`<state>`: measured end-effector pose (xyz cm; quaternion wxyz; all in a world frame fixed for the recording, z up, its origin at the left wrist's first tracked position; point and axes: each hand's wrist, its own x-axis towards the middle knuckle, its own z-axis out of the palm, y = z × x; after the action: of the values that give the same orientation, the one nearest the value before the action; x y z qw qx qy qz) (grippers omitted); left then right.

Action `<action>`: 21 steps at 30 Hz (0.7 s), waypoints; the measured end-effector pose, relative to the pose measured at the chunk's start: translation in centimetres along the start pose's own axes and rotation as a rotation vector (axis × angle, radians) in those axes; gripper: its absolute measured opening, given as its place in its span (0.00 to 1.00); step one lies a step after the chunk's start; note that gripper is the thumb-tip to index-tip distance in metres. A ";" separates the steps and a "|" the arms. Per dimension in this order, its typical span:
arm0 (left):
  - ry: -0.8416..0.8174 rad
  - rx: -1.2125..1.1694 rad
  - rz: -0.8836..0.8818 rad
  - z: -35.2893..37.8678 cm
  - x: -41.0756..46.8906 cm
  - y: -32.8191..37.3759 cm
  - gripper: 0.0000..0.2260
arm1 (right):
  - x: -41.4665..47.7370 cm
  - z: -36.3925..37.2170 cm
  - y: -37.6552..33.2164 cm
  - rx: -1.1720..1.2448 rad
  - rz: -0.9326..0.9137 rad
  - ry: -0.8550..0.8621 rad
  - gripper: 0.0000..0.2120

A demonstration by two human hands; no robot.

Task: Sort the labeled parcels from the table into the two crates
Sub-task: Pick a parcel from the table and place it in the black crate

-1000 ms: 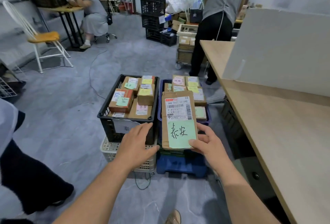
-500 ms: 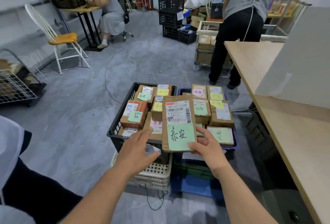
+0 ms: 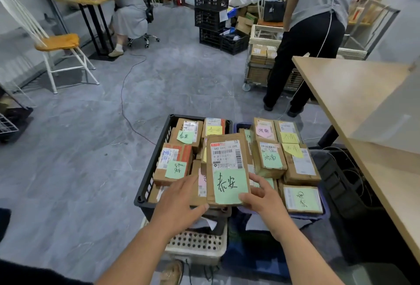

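Note:
A flat brown parcel with a white shipping label and a green handwritten note is held over the right side of the black crate. My right hand grips its lower right corner, thumb on the green note. My left hand is at its lower left edge, fingers spread, touching the edge. The black crate holds several brown parcels with green and yellow notes. To its right, the blue crate holds several parcels with green, yellow and pink notes.
The wooden table runs along the right. A person in a grey shirt stands behind the crates by a cart of boxes. A white chair, a floor cable and a seated person are at the left.
My view has moved closer to the crates. The parcel has shifted left from above the blue crate to above the black crate, still held in my right hand, my left hand alongside.

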<state>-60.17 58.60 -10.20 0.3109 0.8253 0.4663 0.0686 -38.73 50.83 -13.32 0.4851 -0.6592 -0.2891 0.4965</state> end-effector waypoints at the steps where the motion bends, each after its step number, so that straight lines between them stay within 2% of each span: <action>1: -0.023 -0.009 0.007 -0.7 1.3 -0.7 0.32 | 1.2 0.7 -0.4 0.000 0.010 0.016 0.26; 5: -0.121 -0.026 -0.017 -2.9 6.7 -5.0 0.34 | 5.8 4.0 -1.9 -0.017 0.051 0.042 0.25; 10: -0.171 -0.234 -0.042 -4.6 13.9 -10.0 0.29 | 13.2 8.4 -2.7 -0.048 0.110 0.054 0.26; 13: -0.224 -0.387 -0.137 -4.7 18.0 -12.1 0.27 | 17.3 10.6 -2.7 -0.054 0.136 0.052 0.25; 16: -0.254 -0.427 -0.216 -4.2 21.5 -14.1 0.27 | 20.7 12.6 -2.5 -0.036 0.158 0.041 0.26; 21: -0.218 -0.527 -0.314 -3.3 26.2 -16.9 0.31 | 25.6 14.5 -2.3 -0.106 0.177 0.013 0.24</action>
<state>-59.23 87.62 -21.98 0.5686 0.6371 0.5180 0.0493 -43.42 78.85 -21.26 0.4057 -0.7102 -0.2522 0.5172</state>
